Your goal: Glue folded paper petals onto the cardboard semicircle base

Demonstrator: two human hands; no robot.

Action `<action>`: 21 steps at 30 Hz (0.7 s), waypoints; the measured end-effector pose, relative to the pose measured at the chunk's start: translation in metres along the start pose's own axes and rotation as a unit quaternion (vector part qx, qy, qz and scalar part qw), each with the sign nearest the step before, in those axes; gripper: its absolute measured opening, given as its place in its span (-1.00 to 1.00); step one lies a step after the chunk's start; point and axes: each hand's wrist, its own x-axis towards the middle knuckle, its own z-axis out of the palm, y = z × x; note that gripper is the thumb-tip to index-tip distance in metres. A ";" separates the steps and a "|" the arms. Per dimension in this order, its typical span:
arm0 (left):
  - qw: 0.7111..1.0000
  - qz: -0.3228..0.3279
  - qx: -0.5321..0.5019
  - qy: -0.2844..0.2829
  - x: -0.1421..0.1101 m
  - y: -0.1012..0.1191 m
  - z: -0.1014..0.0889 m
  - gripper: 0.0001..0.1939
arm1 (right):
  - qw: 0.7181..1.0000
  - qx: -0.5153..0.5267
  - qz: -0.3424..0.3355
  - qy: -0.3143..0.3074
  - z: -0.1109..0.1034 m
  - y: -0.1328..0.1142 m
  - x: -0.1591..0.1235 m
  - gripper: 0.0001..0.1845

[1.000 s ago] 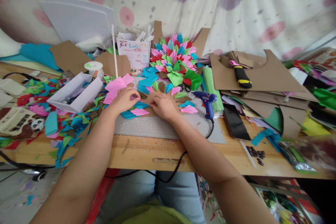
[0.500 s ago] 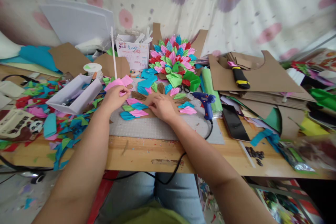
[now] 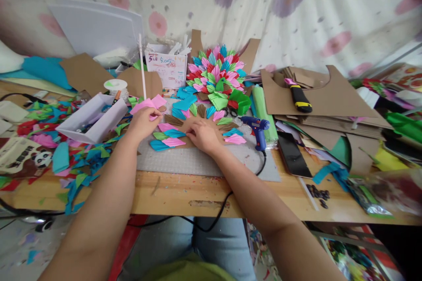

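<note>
My left hand (image 3: 143,124) is closed in a pinch by a stack of pink crepe paper (image 3: 145,104); a bit of pink shows between thumb and fingers. My right hand (image 3: 206,135) rests on a brown cardboard piece (image 3: 191,124), fingertips pressed together near its left edge; what lies under them is hidden. Pleated paper petals fan out around the cardboard: blue (image 3: 161,145), pink (image 3: 235,139), green and brown. A blue glue gun (image 3: 258,129) stands to the right, its cord running toward the table's front edge. Beneath everything lies a grey cutting mat (image 3: 178,160).
Paper scraps (image 3: 89,162) and an open white box (image 3: 92,118) crowd the left. Behind stands a finished-looking cluster of colourful petals (image 3: 216,68). To the right are a phone (image 3: 293,153), a utility knife (image 3: 300,98) on stacked cardboard (image 3: 277,92), and dark beads (image 3: 318,193).
Both hands stay almost where they were, with only a very slight shift of the whole view. The petals and cardboard look unchanged.
</note>
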 end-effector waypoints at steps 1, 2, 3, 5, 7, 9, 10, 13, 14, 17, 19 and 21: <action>1.000 0.002 0.002 -0.002 0.000 0.000 0.001 -0.84 | 1.000 0.002 0.003 0.000 0.000 0.000 0.000 -0.81; 1.000 0.003 0.003 -0.003 0.000 0.001 0.001 -0.83 | 1.000 0.007 0.006 0.000 0.001 0.000 0.000 -0.81; 1.000 0.003 0.004 -0.004 0.000 0.001 0.001 -0.83 | 1.000 0.014 0.009 0.000 0.000 0.001 0.000 -0.82; 1.000 0.002 0.003 -0.005 0.000 0.003 0.001 -0.83 | 0.999 0.038 0.015 0.000 -0.001 0.002 0.000 -0.82; 1.000 0.001 0.001 -0.008 -0.001 0.004 0.000 -0.84 | 0.998 0.067 0.018 -0.004 -0.005 0.003 0.000 -0.83; 1.000 0.000 -0.001 -0.007 -0.001 0.005 -0.001 -0.85 | 0.996 0.086 0.018 -0.005 -0.009 0.003 -0.001 -0.84; 1.000 -0.001 -0.001 -0.005 -0.001 0.005 -0.002 -0.86 | 0.996 0.089 0.018 -0.005 -0.010 0.003 -0.002 -0.84; 1.000 -0.003 -0.003 0.003 -0.001 0.003 -0.001 -0.86 | 0.997 0.077 0.019 -0.002 -0.011 0.002 -0.002 -0.85; 1.000 0.000 -0.004 0.002 -0.001 0.003 -0.001 -0.85 | 0.997 0.069 0.018 -0.003 -0.011 0.002 -0.001 -0.86; 1.000 0.016 -0.006 -0.002 0.000 0.000 0.002 -0.85 | 0.999 0.040 0.010 -0.010 -0.009 0.000 0.000 -0.86; 1.000 0.019 -0.005 -0.003 0.000 -0.001 0.003 -0.85 | 1.000 0.022 0.006 -0.011 -0.010 -0.002 0.000 -0.85; 1.000 0.017 -0.003 -0.003 0.000 -0.001 0.003 -0.85 | 1.000 0.008 0.004 -0.013 -0.012 -0.004 -0.001 -0.83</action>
